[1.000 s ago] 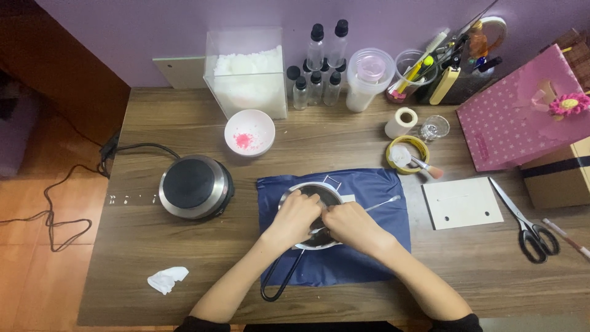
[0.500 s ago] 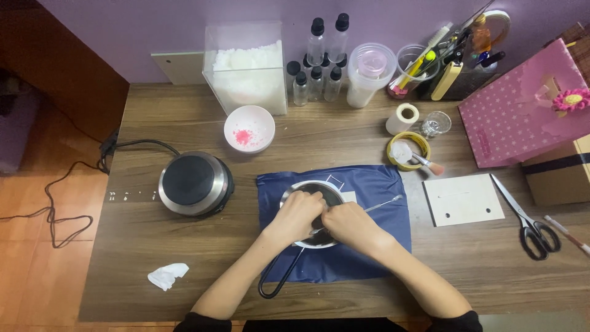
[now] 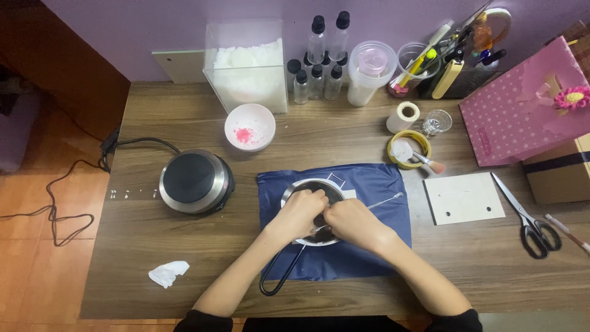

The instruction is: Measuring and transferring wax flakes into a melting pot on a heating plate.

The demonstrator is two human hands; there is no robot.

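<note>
A: Where are the hands now?

B: Both are over the small metal pot (image 3: 310,212) that sits on the blue cloth (image 3: 375,184), in the middle of the wooden table (image 3: 184,252). The left hand (image 3: 299,212) is curled over the pot's rim, fingers bent inward. The right hand (image 3: 348,221) is closed around a thin metal rod (image 3: 384,200) — its far end pokes out to the right over the cloth.

A: Anything different from a second ago?

B: Hardly. The hands sit in the same spot over the pot as in the two earlier pictures, the rod at the same slant. The view has shifted a little; the things on the table have not. I'd judge the work inside the pot is at the same stage — slow, close handwork, not a change of step.

A: Is the left hand gripping something?

B: I cannot tell; the fingers hide what is beneath them. The pot's inside is mostly covered too.

A: And around them?

B: The pot's black loop handle (image 3: 279,273) points toward the person. To the left stands an electric hot plate (image 3: 195,181), beyond it a white bowl (image 3: 249,127) with pink bits. Scissors (image 3: 528,218) lie well to the right, a crumpled tissue (image 3: 167,273) near the front left.
</note>
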